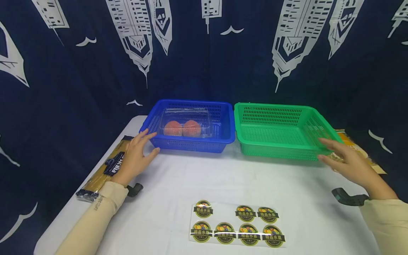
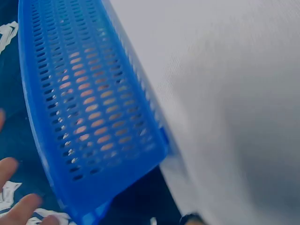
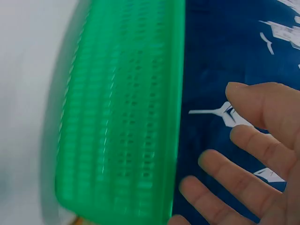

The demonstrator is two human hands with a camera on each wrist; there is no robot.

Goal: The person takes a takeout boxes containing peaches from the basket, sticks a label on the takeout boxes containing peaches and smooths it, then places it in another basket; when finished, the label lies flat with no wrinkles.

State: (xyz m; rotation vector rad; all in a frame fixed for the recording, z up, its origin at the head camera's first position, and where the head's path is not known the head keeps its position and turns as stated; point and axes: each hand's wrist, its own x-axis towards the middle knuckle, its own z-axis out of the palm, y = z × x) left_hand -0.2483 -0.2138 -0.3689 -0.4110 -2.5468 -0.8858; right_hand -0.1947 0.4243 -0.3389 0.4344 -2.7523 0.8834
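Observation:
In the head view my left hand hovers by the near left corner of the blue basket, fingers extended and holding nothing. A clear plastic box with two peach-like round fruits sits inside that basket. On the other side my right hand is spread near the right end of the green basket, gripping nothing. Its spread fingers appear beside the green rim in the right wrist view. Only fingertips of the left hand show in the left wrist view; whether they touch the blue basket I cannot tell.
A sheet of round fruit stickers lies at the table's near middle, with a gap in its upper row. Under the left forearm is a pasta packet. An orange-and-yellow packet lies partly behind the right hand. A dark printed curtain hangs behind.

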